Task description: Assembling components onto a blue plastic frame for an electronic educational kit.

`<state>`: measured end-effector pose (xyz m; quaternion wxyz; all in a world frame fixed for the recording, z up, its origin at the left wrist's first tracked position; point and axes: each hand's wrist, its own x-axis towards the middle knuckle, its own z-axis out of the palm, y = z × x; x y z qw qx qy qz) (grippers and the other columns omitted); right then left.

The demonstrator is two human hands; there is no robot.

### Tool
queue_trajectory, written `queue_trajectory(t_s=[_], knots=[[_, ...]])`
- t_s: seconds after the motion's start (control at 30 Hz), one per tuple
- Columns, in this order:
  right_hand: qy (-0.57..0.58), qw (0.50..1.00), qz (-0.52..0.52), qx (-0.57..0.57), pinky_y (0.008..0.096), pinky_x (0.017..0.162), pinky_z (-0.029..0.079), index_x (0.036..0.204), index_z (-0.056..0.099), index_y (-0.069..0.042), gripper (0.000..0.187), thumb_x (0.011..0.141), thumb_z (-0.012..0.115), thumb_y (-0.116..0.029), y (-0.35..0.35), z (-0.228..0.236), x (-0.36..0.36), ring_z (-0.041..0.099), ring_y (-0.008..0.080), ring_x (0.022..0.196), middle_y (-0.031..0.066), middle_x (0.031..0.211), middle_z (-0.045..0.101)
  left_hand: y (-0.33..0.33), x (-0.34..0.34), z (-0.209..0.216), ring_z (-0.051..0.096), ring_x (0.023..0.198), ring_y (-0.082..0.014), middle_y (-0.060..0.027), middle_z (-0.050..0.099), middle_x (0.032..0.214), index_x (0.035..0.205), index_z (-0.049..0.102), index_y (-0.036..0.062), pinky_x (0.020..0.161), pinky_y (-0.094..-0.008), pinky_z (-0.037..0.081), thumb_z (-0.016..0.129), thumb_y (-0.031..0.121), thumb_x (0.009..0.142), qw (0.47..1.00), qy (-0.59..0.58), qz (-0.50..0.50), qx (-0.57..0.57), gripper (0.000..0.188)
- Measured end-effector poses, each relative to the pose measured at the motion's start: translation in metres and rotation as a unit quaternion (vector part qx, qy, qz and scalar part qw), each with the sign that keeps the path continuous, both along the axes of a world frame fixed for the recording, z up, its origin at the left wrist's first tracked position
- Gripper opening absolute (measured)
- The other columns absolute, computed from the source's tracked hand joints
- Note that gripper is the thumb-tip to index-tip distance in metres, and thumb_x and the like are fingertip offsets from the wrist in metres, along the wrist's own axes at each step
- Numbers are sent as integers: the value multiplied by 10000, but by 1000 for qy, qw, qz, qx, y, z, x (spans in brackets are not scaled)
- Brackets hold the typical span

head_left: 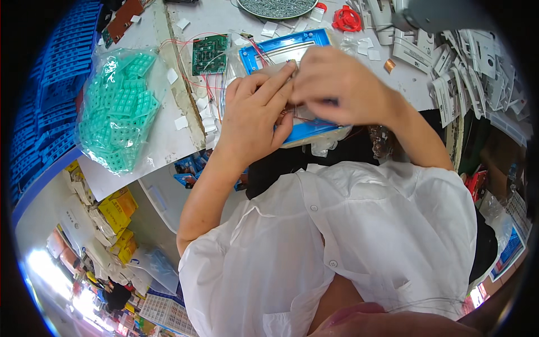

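Note:
A blue plastic casing (pixel 314 40) lies at the table's near edge, with a pale panel partly showing inside and clear plastic around it. My left hand (pixel 255 109) rests over its left part, fingers stretched out and the index fingertip pressing near the middle. My right hand (pixel 342 84) is over the casing's right part, its fingers bent and smeared by motion. Whatever lies beneath both hands is mostly hidden. Just left of the casing sits a green circuit board (pixel 211 54), with thin red wires (pixel 209 90) trailing from it.
A clear bag of turquoise keypads (pixel 126 106) lies to the left, beside stacked blue plastic parts (pixel 50 84). White plastic parts (pixel 469 64) pile up at the right. Farther back are a round tray of small metal pieces (pixel 278 7) and a red wheel-shaped part (pixel 347 19).

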<state>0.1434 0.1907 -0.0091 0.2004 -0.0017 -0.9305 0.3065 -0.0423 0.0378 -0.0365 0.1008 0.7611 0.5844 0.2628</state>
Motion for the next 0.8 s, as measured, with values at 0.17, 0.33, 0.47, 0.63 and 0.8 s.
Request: queue_trajectory(t_s=[0.17,0.33,0.47,0.63,0.8], knots=[[-75,993,-68,64,389,949,499,1068,732,-62,379,700,729,30,40,7,5,565,295,1069,68,1074,657,1,-3,-10,587,1074,-291,-77,618,1422,1268,673,47,959,-435,448,704,130,764,998,-45,2,46,512],[-147,972,-19,183,380,973,506,1025,693,-55,361,670,759,-67,35,19,-8,552,267,1111,83,1121,613,0,-1,-9,590,1053,-299,-80,625,1412,1259,679,43,938,-430,457,706,111,755,998,-45,12,45,508],[-120,959,-6,259,376,821,507,800,685,-74,138,743,699,-198,42,26,-12,586,275,962,55,927,630,-1,0,-10,589,1056,-298,-77,624,1416,1258,679,40,942,-432,454,700,107,759,998,-45,17,48,504],[-148,936,18,320,341,833,489,826,682,-89,124,778,656,-199,43,21,-15,544,235,1021,38,976,601,-2,1,-9,588,1084,-304,-90,617,1435,1280,670,49,992,-425,439,678,85,785,998,-48,21,37,496],[-188,920,70,337,339,831,494,857,698,-79,146,788,651,-200,51,26,-28,537,228,1041,34,993,602,-3,1,-9,589,1093,-305,-94,616,1434,1282,667,47,995,-428,439,683,87,788,998,-47,21,37,496]])
